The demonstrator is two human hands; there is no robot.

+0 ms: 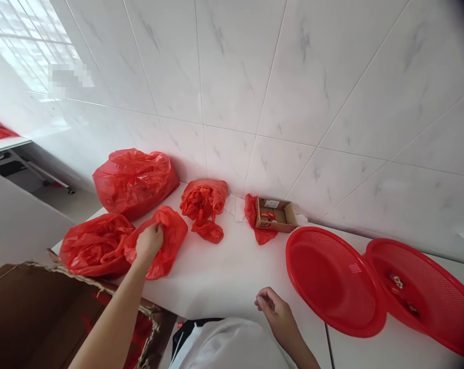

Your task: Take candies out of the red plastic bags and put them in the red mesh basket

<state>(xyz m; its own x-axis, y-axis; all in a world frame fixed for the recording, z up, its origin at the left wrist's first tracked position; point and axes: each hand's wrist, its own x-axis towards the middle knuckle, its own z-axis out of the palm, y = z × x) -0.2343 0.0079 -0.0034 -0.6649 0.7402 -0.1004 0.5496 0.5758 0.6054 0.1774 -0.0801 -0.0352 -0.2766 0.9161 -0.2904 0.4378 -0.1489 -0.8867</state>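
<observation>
My left hand (pixel 150 242) is closed at the mouth of a red plastic bag (pixel 174 241), with the bag's thin plastic around its fingers; whatever lies inside the bag is hidden. Low over the white table, my right hand (pixel 275 306) has its fingers curled together, and nothing shows in them. Just left of the handled bag sits another red plastic bag (pixel 95 245), and a larger filled one (pixel 135 179) stands behind, against the wall. To the right of my right hand lies a red plastic basket (pixel 320 277), with no contents visible.
A second red basket (pixel 435 277) holds a few small packets. By the wall are a crumpled red bag (pixel 204 199) and a small cardboard box (pixel 280 225) with red packets inside. A large open carton (pixel 27 307) stands at the lower left, below the table (pixel 227 271).
</observation>
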